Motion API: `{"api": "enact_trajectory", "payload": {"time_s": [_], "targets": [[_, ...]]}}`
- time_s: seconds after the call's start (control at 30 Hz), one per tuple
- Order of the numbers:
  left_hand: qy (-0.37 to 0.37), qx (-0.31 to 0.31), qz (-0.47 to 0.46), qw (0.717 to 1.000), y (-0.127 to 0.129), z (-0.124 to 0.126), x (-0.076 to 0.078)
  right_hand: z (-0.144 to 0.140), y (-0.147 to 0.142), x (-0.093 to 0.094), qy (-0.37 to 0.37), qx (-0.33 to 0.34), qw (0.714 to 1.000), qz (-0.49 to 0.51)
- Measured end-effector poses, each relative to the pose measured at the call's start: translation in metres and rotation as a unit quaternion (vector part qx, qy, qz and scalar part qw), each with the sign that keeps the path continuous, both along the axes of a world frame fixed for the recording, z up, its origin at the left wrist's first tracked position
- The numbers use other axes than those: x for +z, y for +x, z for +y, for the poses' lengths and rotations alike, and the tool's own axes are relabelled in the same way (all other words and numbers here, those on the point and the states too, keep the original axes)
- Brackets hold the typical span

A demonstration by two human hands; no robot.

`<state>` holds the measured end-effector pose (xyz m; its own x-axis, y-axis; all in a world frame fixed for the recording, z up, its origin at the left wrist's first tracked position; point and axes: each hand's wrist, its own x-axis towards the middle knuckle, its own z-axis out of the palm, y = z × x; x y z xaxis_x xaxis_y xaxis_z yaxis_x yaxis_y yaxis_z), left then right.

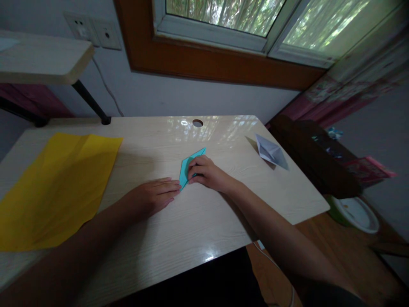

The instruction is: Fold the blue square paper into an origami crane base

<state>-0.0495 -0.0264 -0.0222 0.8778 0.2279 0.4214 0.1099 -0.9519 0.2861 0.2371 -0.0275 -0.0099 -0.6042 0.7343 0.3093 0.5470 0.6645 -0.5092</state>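
Note:
A folded piece of turquoise paper (184, 169) lies on the pale wood-grain table (191, 230), its long pointed ends toward the window and toward me. My right hand (206, 174) rests over its right edge, with fingers curled and pinched on the paper; part of the sheet is hidden beneath them. My left hand (159, 194) lies flat with its fingers stretched out, the tips touching the paper's near-left corner. On the right side of the table stands a white folded paper boat (271, 151), apart from both hands.
A large yellow sheet (64, 183) covers the table's left part, partly under my left forearm. A raised shelf (41, 57) on black legs stands at the back left. Near the back edge is a round cable hole (197, 123). A white-rimmed basin (358, 215) sits beyond the right edge.

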Motion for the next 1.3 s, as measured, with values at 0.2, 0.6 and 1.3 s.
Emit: {"api": "enact_trajectory", "payload": {"time_s": [0.2, 0.6, 1.3], "targets": [[0.007, -0.01, 0.007, 1.0, 0.002, -0.001, 0.002, -0.007, -0.006, 0.001, -0.002, 0.014, 1.0, -0.008], [0.0, -0.012, 0.0, 1.0, 0.002, -0.004, 0.009, -0.006, -0.014, 0.009, -0.036, -0.007, 0.998, -0.05], [-0.001, -0.017, -0.005, 1.0, -0.001, -0.002, 0.006, -0.015, -0.02, 0.008, -0.03, -0.043, 0.998, -0.045]]}}
